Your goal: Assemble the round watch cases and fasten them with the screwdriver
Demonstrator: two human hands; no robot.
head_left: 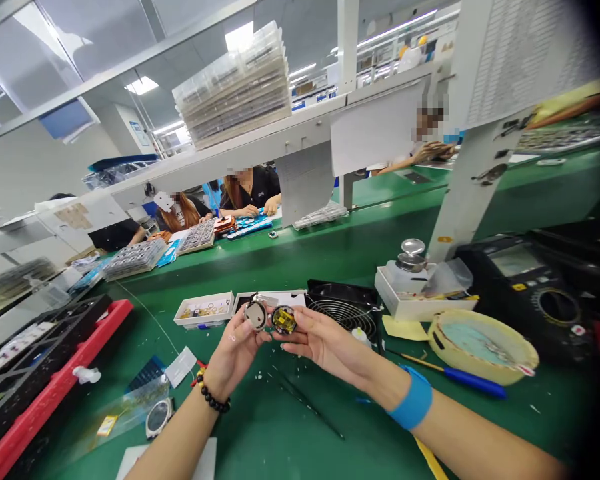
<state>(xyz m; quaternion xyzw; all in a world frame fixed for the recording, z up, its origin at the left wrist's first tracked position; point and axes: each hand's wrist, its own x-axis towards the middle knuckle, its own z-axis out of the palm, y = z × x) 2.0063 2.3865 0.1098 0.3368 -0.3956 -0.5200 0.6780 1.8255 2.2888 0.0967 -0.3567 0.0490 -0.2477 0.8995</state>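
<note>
My left hand [243,343], with a dark beaded bracelet at its wrist, grips a round metal-rimmed part [255,315] with a pale inner face. Right beside it, my right hand [315,337] holds a round black part [284,320] with a yellow piece inside. The two parts are close together above the green bench [260,427]; whether they touch I cannot tell. A blue band [414,399] circles my right wrist. Dark tweezers [310,405] lie below my hands. At the lower left rests a round watch-like case [159,418].
Behind my hands are a white parts tray [205,311] and a black fan [343,308]. To the right are a yellow round dish [483,345], a blue-handled tool [475,383] and a black device [535,287]. A red-edged rack [65,380] stands left. People work across the bench.
</note>
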